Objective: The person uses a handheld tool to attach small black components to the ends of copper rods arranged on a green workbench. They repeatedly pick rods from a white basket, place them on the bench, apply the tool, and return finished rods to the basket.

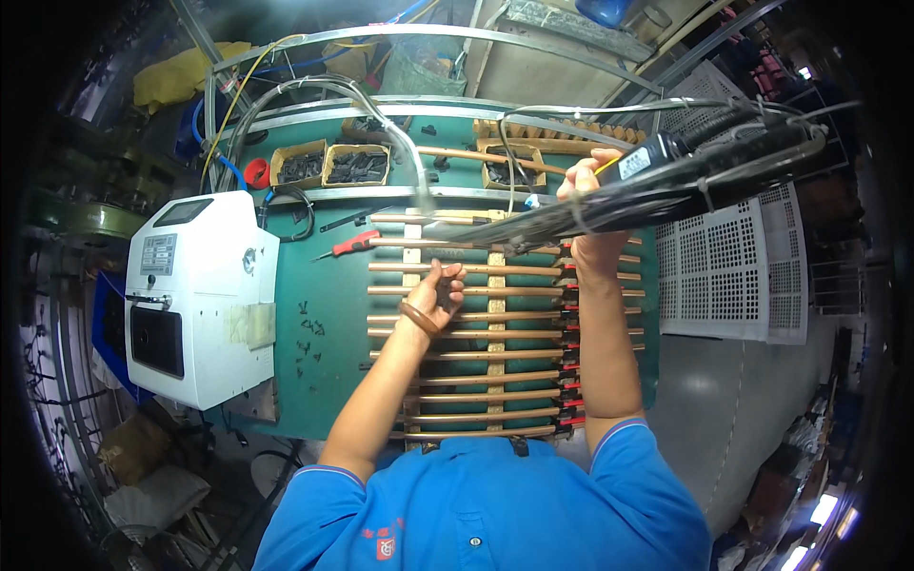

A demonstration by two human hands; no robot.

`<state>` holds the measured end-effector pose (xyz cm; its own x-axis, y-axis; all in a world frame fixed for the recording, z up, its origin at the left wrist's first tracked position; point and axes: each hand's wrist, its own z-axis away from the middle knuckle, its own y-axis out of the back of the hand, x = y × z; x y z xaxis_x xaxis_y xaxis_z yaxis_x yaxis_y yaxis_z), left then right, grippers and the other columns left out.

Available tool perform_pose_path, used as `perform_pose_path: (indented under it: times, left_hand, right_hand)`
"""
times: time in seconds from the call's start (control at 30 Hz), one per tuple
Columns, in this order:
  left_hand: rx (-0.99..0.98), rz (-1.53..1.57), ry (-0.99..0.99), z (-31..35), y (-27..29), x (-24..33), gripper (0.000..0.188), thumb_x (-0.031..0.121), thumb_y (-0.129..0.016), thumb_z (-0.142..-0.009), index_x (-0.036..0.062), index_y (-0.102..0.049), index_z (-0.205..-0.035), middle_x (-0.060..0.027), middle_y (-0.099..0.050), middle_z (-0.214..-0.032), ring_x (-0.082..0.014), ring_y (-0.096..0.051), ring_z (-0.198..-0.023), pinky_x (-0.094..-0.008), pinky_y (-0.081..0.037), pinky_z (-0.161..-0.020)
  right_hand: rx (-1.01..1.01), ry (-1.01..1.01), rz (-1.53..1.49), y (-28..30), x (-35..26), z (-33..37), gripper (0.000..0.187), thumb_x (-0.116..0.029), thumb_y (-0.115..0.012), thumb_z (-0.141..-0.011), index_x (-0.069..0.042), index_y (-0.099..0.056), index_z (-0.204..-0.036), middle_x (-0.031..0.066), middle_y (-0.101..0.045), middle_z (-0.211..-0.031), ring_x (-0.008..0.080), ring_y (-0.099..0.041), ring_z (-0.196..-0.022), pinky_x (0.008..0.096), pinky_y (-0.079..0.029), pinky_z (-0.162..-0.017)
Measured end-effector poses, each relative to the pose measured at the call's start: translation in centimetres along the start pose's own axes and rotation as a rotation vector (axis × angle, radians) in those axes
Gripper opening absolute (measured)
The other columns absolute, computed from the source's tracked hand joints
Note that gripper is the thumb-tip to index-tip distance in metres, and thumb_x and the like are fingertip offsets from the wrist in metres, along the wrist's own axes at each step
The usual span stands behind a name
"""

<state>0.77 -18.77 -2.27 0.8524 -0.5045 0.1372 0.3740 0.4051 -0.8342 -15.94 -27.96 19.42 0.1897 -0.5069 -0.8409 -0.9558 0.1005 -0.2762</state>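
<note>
My right hand (582,178) is wrapped round a long black corded power tool (657,195), which looks like an electric screwdriver. It is raised over the right part of the rack, and its front end is blurred. My left hand (449,278) has its fingers curled over small black parts (444,294), palm partly turned up. Beneath both hands, several copper-coloured rods (447,382) lie side by side across pale wooden strips (496,340). Black and red clamps (570,358) line the rods near my right forearm. I cannot tell whether the tool's tip touches a rod.
A white machine (205,305) stands at the left. A red-handled screwdriver (352,245) lies by the rods' left ends. Loose black bits (307,328) are scattered on the green tabletop (314,381). Boxes of black parts (355,166) stand beyond a metal rail. Cables (381,114) arch overhead; white perforated panels (719,276) are at right.
</note>
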Motion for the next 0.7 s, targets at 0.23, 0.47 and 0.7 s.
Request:
perform_pose_path:
  times: [0.23, 0.47, 0.7]
  left_hand:
    - [-0.182, 0.076, 0.08, 1.8, -1.6, -1.6, 0.03, -0.001, -0.052, -0.089, -0.0061, -0.051, -0.119, -0.0127, -0.058, -0.11, -0.0172, -0.06, -0.089, -0.0265, -0.054, -0.076]
    - [-0.111, -0.284, -0.012, 1.6, -1.7, -2.2, 0.019, 0.022, -0.063, -0.089, 0.006, -0.054, -0.094, -0.0008, -0.053, -0.079, -0.0033, -0.042, -0.056, -0.0145, -0.034, -0.041]
    - [0.042, -1.119, -0.512, 0.1, -1.4, -1.3, 0.02, 0.014, -0.068, -0.084, 0.0067, -0.067, -0.103, -0.0005, -0.064, -0.077, -0.0031, -0.049, -0.064, -0.0198, -0.042, -0.058]
  right_hand:
    - [-0.114, -0.031, 0.027, 1.8, -0.7, 2.8, 0.03, -0.004, -0.065, -0.082, 0.0, -0.052, -0.108, 0.0034, -0.057, -0.089, 0.0102, -0.056, -0.079, 0.0242, -0.047, -0.074]
    - [0.081, -0.064, -0.086, -0.9, -4.3, 3.6, 0.013, 0.008, -0.059, -0.077, 0.0, -0.053, -0.086, 0.0058, -0.059, -0.073, 0.0106, -0.059, -0.06, 0.0243, -0.051, -0.059]
    - [0.049, -0.019, -0.156, -0.4, -3.6, 3.4, 0.019, 0.009, -0.059, -0.079, 0.002, -0.053, -0.096, 0.0057, -0.058, -0.077, 0.0099, -0.058, -0.065, 0.0236, -0.051, -0.061]
